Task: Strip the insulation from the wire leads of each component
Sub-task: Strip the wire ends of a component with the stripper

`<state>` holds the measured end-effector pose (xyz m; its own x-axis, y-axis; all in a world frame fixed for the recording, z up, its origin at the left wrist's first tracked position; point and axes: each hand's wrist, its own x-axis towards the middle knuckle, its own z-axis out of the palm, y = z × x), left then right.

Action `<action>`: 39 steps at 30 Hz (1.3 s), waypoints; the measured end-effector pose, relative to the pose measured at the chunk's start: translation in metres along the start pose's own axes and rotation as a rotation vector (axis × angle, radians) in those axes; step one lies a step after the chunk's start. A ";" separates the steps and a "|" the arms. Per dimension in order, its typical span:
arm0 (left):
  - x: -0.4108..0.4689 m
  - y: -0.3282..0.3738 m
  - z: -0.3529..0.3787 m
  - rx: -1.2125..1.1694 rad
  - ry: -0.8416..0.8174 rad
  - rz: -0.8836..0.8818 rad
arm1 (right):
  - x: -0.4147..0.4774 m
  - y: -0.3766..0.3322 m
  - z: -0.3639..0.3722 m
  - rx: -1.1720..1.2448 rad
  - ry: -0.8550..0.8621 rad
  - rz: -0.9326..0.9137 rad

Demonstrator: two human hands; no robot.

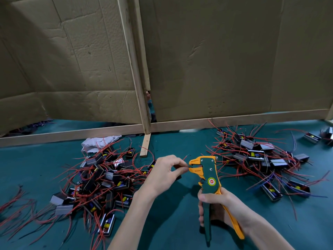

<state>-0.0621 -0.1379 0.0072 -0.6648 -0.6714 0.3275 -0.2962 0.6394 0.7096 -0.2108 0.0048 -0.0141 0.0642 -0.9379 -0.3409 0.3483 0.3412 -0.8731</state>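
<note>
cardboard partition point(216, 60), braced on a wooden frame point(72, 134), closes off the bench from ten to two o'clock, apparently to screen this work station. below it a teal mat point(171, 210) covers the table. two heaps of small black components with red leads lie on it: the left heap point(100, 179) at nine o'clock of the hands, the right heap point(255, 156) at two o'clock, well apart, probably to keep stripped units from unstripped ones, though which is which cannot be told. a white cloth point(97, 141) lies at the left heap's twelve o'clock edge.

between the heaps, the orange-and-green wire stripper point(209, 175) stands nearly upright, its head pointing to nine o'clock. the right hand point(218, 204) wraps around both handles at six o'clock of the tool, placed to squeeze. the left hand point(162, 172) pinches a red lead point(185, 157) between thumb and fingertips and holds its end at the stripper's mouth, close to the tip so the thin wire does not bend away. the component it belongs to is mostly hidden under that hand. whether the blades have bitten cannot be told.
</note>
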 end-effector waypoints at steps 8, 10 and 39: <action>-0.001 0.001 0.000 -0.037 -0.024 -0.072 | 0.002 0.007 0.012 -0.095 0.195 0.016; -0.001 0.001 0.003 0.012 -0.017 -0.062 | 0.005 0.010 0.014 -0.133 0.260 0.020; 0.042 0.086 0.049 0.215 -0.073 0.057 | 0.023 0.009 0.000 0.416 0.063 0.023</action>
<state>-0.1490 -0.0930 0.0512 -0.7300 -0.6083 0.3115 -0.3911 0.7457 0.5395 -0.2060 -0.0131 -0.0300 0.0239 -0.9202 -0.3907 0.6964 0.2957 -0.6539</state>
